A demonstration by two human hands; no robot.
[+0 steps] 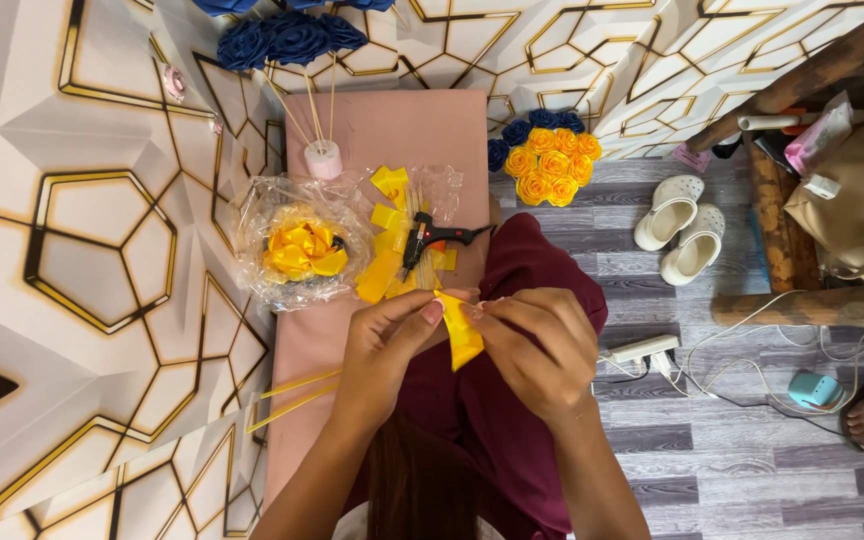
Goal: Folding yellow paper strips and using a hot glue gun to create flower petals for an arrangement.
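Note:
My left hand point(387, 350) and my right hand point(537, 345) meet over my lap and pinch a folded piece of yellow ribbon point(461, 335) between thumbs and fingers. Just beyond them a black and red glue gun point(430, 240) lies on a pink board point(372, 130) among loose yellow ribbon pieces point(384, 250). To its left a clear plastic bag point(297, 245) holds more folded yellow ribbon. Thin wooden sticks point(292, 395) lie by my left wrist.
Dark blue ribbon roses on sticks point(292, 40) stand in a small pink roll point(323, 158). A bunch of yellow-orange and blue roses point(550, 160) lies on the floor. White clogs point(682, 228), a power strip point(642, 350), cables and a wooden chair point(802, 270) are to the right.

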